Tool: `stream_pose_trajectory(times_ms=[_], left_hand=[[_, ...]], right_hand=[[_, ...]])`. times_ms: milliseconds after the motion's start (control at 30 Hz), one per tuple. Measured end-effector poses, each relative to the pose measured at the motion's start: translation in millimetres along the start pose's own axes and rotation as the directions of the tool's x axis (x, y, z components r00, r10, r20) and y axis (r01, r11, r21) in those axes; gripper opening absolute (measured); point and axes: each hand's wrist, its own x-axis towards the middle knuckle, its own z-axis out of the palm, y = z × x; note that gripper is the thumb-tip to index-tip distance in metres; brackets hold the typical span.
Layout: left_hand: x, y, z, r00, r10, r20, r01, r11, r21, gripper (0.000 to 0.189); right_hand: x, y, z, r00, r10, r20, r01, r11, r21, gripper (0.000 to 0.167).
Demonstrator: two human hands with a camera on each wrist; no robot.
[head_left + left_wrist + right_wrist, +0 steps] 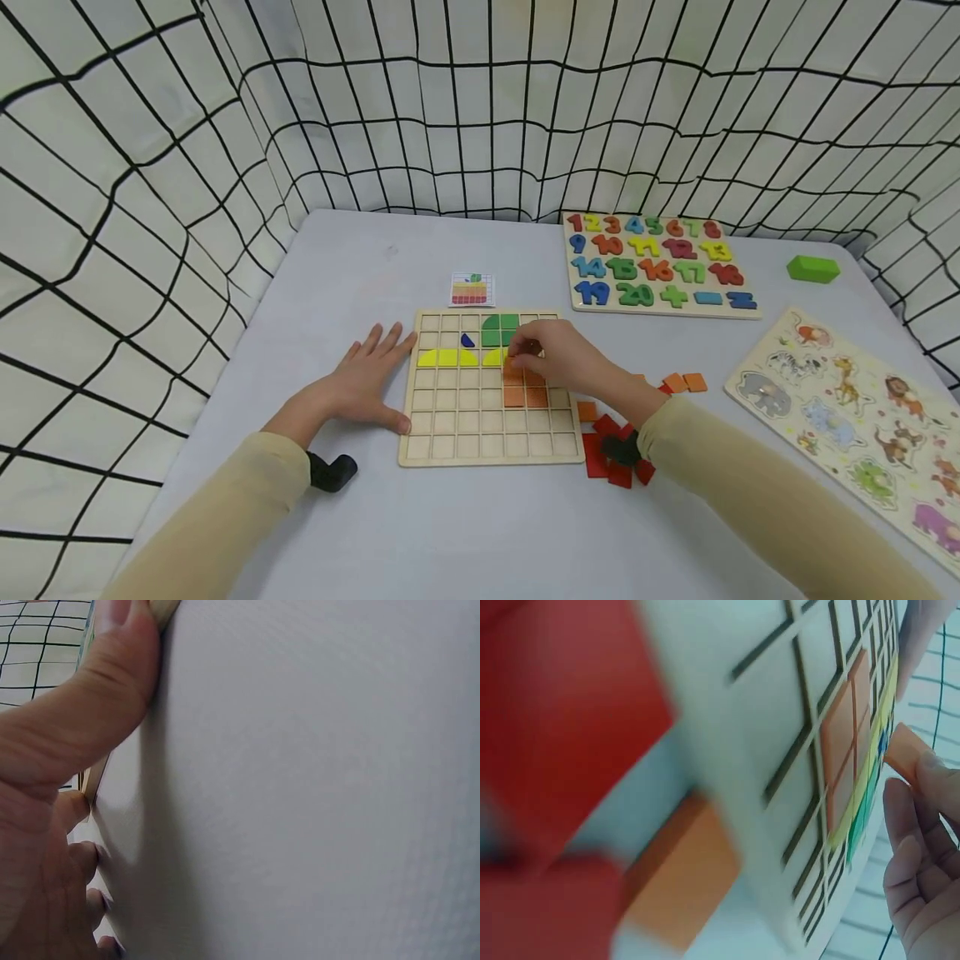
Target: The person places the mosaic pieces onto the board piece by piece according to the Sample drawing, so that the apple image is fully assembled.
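Head view: right of the frame's center, the right hand (558,354) pinches an orange tile (906,752) above a wooden grid board (457,422); the left hand (362,379), fingers spread, touches its left edge. Lowering the tile flat, squared to the grid lines, should seat it best. Right wrist view: the tile (partly covered) tilts toward upper left, long axis unclear.
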Motion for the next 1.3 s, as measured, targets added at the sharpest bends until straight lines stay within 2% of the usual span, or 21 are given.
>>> stream_pose_trajectory(times_ms=[200,533,767,933,1100,1300], left_hand=[[1.2,0.8,1.3,1.0,0.004,-0.006,-0.004,1.0,0.0,0.134],[2.1,0.8,-0.4,1.0,0.012,-0.011,-0.012,1.0,-0.001,0.134],[2.1,0.9,-1.1,1.0,0.012,-0.007,-0.012,1.0,0.001,0.134],[2.3,0.1,-0.6,1.0,0.01,-0.006,-0.01,1.0,0.002,0.134],[0.6,-0.5,0.8,1.0,0.006,-0.013,-0.006,1.0,-0.005,0.133],[-0.6,0.1,0.6,1.0,0.008,-0.012,-0.009,1.0,-0.01,0.133]], right_hand=[[14.0,-14,14,0.999,0.033,0.037,-0.032,0.999,-0.029,0.008],[17.4,-16,22,1.0,-0.001,0.026,0.004,0.995,-0.096,0.005],[18.2,-19,24,1.0,0.007,0.03,-0.003,0.988,-0.155,0.008],[17.8,-20,25,0.998,0.035,0.048,-0.025,0.98,-0.198,0.009],[15.7,-23,25,0.998,0.024,0.05,-0.013,0.976,-0.217,0.009],[0.5,-17,12,1.0,0.016,0.023,-0.011,0.98,-0.197,0.013]])
